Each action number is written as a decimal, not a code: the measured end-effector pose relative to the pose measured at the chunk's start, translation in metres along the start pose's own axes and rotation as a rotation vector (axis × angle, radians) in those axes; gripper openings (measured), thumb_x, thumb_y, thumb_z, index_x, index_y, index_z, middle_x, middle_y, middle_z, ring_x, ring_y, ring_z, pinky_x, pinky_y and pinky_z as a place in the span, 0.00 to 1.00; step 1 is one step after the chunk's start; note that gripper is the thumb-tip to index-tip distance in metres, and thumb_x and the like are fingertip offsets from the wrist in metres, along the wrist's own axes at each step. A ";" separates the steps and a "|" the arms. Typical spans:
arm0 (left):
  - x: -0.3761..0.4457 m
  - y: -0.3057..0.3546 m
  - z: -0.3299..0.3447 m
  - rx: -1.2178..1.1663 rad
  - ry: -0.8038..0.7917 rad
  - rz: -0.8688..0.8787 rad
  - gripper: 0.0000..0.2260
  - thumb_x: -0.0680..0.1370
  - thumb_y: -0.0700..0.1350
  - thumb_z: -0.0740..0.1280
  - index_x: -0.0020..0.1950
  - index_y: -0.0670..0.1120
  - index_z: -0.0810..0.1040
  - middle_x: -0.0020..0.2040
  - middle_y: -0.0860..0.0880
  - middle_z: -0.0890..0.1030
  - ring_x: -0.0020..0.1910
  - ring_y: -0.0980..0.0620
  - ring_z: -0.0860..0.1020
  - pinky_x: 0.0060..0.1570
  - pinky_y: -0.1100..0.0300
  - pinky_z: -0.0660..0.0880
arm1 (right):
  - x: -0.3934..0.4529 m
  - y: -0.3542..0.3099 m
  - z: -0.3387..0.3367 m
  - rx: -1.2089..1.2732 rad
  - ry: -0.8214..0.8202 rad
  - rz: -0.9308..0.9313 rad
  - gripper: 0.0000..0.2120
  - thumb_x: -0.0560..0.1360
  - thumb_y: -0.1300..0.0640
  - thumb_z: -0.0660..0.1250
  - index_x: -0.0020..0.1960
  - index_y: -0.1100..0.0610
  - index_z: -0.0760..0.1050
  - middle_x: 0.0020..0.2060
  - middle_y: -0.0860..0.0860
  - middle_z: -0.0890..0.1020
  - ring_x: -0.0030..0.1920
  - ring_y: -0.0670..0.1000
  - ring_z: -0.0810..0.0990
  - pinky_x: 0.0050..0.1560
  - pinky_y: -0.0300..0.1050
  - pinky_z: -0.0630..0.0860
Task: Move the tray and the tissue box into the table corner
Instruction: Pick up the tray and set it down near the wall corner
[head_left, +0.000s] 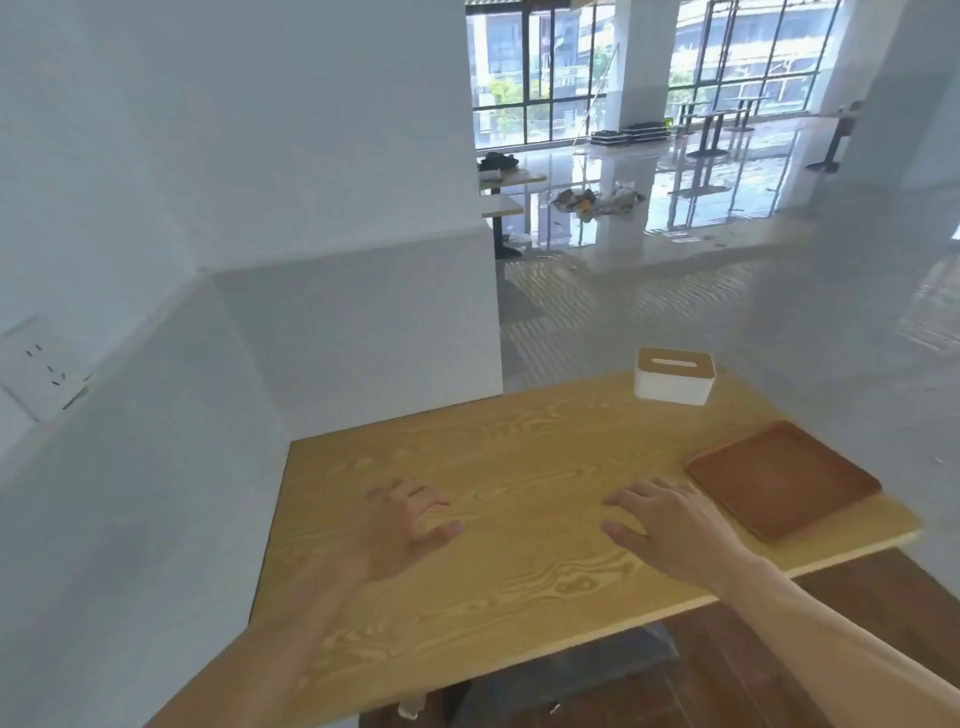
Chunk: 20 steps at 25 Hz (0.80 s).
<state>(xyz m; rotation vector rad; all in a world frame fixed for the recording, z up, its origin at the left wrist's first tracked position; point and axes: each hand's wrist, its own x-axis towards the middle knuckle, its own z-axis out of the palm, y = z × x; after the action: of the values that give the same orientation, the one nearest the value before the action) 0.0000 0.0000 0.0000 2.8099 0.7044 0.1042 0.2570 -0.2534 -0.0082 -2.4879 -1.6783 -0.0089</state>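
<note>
A flat brown wooden tray (782, 480) lies near the right edge of the light wooden table (519, 571). Behind it, at the far right corner, stands a white tissue box (674, 382) with a wooden lid and a slot. My right hand (670, 525) hovers over the table just left of the tray, fingers spread, holding nothing. Over the table's middle left, my left hand (402, 527) is also open and empty. The far left table corner (306, 452) meets the white walls.
White walls (208, 415) border the table on the left and at the back left. A wall socket (44, 371) sits on the left wall. Beyond the table a glossy floor, other tables and large windows show. Dark wood floor lies below right.
</note>
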 end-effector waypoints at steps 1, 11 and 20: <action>0.010 0.013 0.007 0.020 -0.009 0.028 0.35 0.71 0.75 0.48 0.64 0.55 0.77 0.64 0.55 0.77 0.64 0.54 0.72 0.64 0.51 0.67 | -0.012 0.014 0.000 -0.005 -0.005 0.016 0.24 0.79 0.34 0.53 0.67 0.43 0.73 0.63 0.42 0.78 0.65 0.47 0.73 0.64 0.48 0.68; 0.087 0.149 0.082 0.121 -0.254 0.182 0.35 0.72 0.75 0.47 0.66 0.57 0.75 0.68 0.55 0.75 0.65 0.54 0.72 0.64 0.51 0.68 | -0.121 0.135 0.008 -0.029 -0.082 0.253 0.23 0.79 0.34 0.53 0.67 0.43 0.73 0.62 0.42 0.79 0.64 0.47 0.75 0.63 0.48 0.69; 0.158 0.185 0.135 0.072 -0.349 0.257 0.36 0.69 0.80 0.47 0.65 0.60 0.74 0.66 0.58 0.75 0.62 0.55 0.74 0.60 0.49 0.73 | -0.138 0.189 0.031 0.022 -0.148 0.411 0.25 0.79 0.33 0.50 0.66 0.44 0.73 0.61 0.41 0.79 0.62 0.47 0.75 0.60 0.49 0.71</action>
<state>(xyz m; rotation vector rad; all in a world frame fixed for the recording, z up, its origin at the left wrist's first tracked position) 0.2405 -0.1126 -0.0829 2.8627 0.2724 -0.3644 0.3777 -0.4464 -0.0717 -2.8251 -1.1691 0.2400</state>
